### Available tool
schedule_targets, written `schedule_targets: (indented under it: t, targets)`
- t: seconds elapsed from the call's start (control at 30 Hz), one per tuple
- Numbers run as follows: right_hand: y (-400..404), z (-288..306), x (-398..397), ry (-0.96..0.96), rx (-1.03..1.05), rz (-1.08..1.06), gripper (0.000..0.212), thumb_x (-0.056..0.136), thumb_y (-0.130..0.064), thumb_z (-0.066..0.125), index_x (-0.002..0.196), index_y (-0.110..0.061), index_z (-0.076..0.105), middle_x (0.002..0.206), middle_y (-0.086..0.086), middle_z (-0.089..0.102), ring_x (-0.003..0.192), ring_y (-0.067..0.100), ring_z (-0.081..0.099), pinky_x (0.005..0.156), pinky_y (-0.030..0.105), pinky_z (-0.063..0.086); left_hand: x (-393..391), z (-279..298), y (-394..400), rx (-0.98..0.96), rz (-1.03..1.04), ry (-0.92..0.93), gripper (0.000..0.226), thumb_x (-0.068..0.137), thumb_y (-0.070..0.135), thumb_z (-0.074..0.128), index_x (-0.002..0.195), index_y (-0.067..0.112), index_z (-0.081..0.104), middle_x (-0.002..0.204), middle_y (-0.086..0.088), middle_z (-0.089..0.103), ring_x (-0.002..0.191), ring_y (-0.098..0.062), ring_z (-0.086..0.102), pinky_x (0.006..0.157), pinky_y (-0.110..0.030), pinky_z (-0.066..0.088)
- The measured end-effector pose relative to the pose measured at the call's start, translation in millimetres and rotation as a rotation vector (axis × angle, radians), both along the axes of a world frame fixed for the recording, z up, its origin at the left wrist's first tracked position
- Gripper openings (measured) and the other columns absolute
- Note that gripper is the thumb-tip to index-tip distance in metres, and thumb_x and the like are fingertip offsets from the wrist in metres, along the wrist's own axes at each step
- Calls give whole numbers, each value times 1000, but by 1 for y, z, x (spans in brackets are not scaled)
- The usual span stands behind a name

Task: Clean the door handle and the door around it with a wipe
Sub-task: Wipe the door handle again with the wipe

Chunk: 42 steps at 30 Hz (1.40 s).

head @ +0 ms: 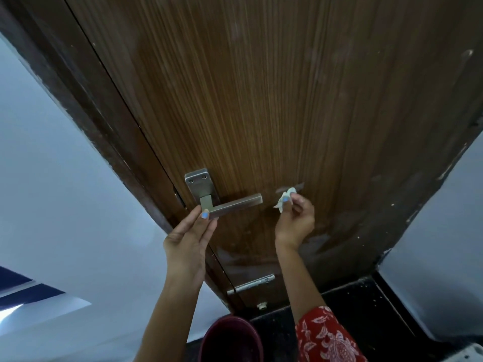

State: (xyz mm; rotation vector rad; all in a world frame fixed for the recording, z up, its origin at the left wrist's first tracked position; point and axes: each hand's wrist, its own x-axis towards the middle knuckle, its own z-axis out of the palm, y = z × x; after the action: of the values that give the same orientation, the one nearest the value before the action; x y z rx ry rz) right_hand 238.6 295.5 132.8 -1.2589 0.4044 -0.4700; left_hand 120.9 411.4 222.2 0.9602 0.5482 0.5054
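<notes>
Left hand (pixel 187 239) fingers extended, thumb touching metal door handle (pixel 230 205) at frame centre, right hand (pixel 294 218) pinching crumpled white wipe (pixel 283 202) against wooden door (pixel 261 100)

From my remote view, the crumpled white wipe (pixel 284 199) is mostly concealed within the right hand (pixel 294 221). The dark maroon round bucket (pixel 230 339) is cut off by the bottom edge. The brown wood-grain door (pixel 274 100) shows blurred smudging.

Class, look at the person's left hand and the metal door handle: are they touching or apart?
Touching. In the head view, the left hand has its fingertips against the near end of the door handle, with no gap between them.
</notes>
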Motion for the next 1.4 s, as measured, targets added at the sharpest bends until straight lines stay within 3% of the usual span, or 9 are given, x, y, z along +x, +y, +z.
schedule_targets:
  t: [0.17, 0.33, 0.47, 0.7, 0.87, 0.93, 1.07, 1.3, 1.4]
  targets:
    - [16, 5, -24, -257, -324, 193, 20, 84, 3, 62, 100, -9, 65, 105, -3, 57, 94, 6, 61, 78, 13, 52, 2, 0, -3, -87, 21, -21, 28, 85, -3, 59, 113, -5, 60, 101, -13, 70, 98, -21, 68, 81, -28, 58]
    - [1, -1, 0, 88, 125, -32, 18, 82, 0, 66, 98, -8, 66, 102, 10, 67, 92, 16, 65, 74, 14, 54, 2, 1, -1, -99, 10, -12, 27, 84, -3, 59, 111, -3, 61, 106, -15, 69, 101, -23, 67, 83, -31, 57]
    - [5, 15, -8, -26, 24, 2, 21, 84, -3, 65, 103, -9, 64, 104, 1, 61, 90, 2, 61, 71, 6, 48, 2, 0, -5, -102, 37, -20, 26, 85, -2, 59, 110, -2, 62, 103, -12, 69, 101, -22, 67, 82, -30, 57]
    - [-14, 13, 10, 143, 275, -28, 17, 81, 1, 66, 95, -11, 67, 97, 5, 69, 90, 13, 66, 81, 34, 57, 2, 2, -9, -123, 73, -29, 24, 84, -1, 60, 108, -3, 62, 100, -11, 68, 99, -21, 66, 78, -27, 59]
    - [-2, 28, -1, -70, 9, 17, 18, 84, -4, 65, 101, -11, 63, 105, 3, 63, 92, 6, 62, 72, 9, 49, 3, 2, -13, -143, 96, -40, 22, 85, -2, 60, 107, -2, 62, 100, -12, 68, 103, -23, 65, 80, -28, 58]
    - [-5, 23, -2, -61, -33, 108, 18, 83, -4, 66, 95, -17, 64, 102, 1, 64, 94, 9, 63, 77, 16, 52, 3, 2, -13, -142, 100, -38, 22, 86, -2, 59, 107, -2, 62, 102, -13, 67, 104, -24, 64, 79, -27, 58]
    - [-34, 23, 22, 195, 330, -5, 16, 85, -3, 63, 94, -16, 63, 101, 4, 66, 91, 14, 66, 78, 24, 55, 3, 2, -13, -134, 97, -25, 21, 86, -2, 59, 106, 0, 63, 110, -15, 66, 106, -24, 64, 80, -28, 58]
    - [-10, 25, 6, 2, 11, 89, 19, 85, -5, 63, 97, -20, 61, 105, 3, 64, 96, 12, 63, 82, 24, 54, 3, -1, -14, -134, 100, -36, 21, 86, -2, 59, 107, -1, 63, 109, -16, 66, 106, -25, 64, 80, -28, 58]
    - [-22, 22, 15, 126, 180, 103, 19, 85, -1, 62, 92, -19, 60, 99, 1, 64, 98, 16, 64, 85, 29, 54, 3, -1, -14, -98, 100, -29, 24, 86, -1, 59, 110, -2, 62, 112, -18, 66, 107, -26, 64, 81, -29, 57]
